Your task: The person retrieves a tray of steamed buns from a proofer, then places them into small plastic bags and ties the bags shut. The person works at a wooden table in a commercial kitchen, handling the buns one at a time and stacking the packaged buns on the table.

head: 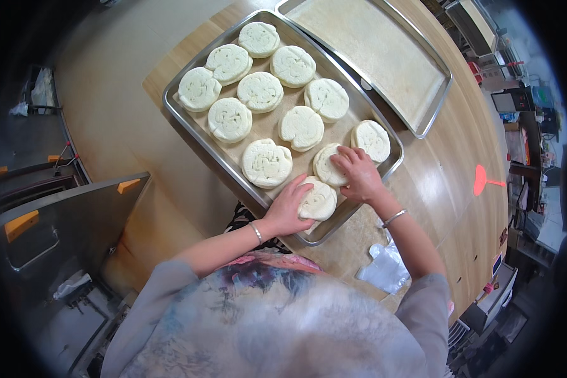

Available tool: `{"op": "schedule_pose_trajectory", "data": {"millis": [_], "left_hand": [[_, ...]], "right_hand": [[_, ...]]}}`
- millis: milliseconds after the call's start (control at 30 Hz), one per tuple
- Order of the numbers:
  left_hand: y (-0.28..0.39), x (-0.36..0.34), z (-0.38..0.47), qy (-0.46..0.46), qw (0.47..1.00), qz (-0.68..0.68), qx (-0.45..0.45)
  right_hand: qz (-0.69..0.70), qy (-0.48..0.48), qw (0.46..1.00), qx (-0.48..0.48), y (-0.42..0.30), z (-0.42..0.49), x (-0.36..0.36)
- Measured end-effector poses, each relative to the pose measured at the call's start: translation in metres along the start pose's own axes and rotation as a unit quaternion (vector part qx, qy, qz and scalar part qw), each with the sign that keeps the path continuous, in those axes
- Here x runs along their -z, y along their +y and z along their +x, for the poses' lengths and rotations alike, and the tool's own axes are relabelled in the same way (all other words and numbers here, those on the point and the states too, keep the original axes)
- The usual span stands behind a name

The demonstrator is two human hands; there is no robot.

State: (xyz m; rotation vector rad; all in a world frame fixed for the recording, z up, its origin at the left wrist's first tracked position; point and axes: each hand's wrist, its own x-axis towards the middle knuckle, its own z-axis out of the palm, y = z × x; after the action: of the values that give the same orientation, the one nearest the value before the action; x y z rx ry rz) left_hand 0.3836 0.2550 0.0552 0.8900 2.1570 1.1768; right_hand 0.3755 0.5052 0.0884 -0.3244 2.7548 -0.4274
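A metal baking tray [393,171] lined with brown sheet holds several round, flat pieces of pale raw dough with creased tops. My left hand [288,210] curves around the dough round [319,201] at the tray's near corner, fingers on its far side and thumb on its near side. Just beyond it, my right hand [361,177] reaches over a second dough round [327,165], with fingertips on its top. The palm hides that piece's right edge, so its grip is unclear. Another dough round [372,141] lies just past the right hand.
A second lined baking tray [373,52] lies behind the first on the wooden table [434,189]. Crumpled clear plastic [385,269] is near my right forearm. Further right is a red fly-swatter-shaped item [481,180]. An open metal door [75,208] stands at left.
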Motion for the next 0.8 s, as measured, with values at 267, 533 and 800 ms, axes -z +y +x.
{"op": "schedule_pose_trajectory", "data": {"millis": [267,533,800], "left_hand": [[-0.003,0.048,0.037,0.002,0.611,-0.773,0.171],[-0.021,0.065,0.087,0.086,0.521,-0.821,0.218],[-0.016,0.077,0.067,0.071,0.669,-0.680,0.291]], "right_hand": [[0.312,-0.033,0.946,-0.086,0.044,0.067,0.098],[0.236,-0.009,0.964,-0.122,0.054,0.157,0.093],[0.253,0.097,0.944,-0.189,0.065,0.155,0.058]]}}
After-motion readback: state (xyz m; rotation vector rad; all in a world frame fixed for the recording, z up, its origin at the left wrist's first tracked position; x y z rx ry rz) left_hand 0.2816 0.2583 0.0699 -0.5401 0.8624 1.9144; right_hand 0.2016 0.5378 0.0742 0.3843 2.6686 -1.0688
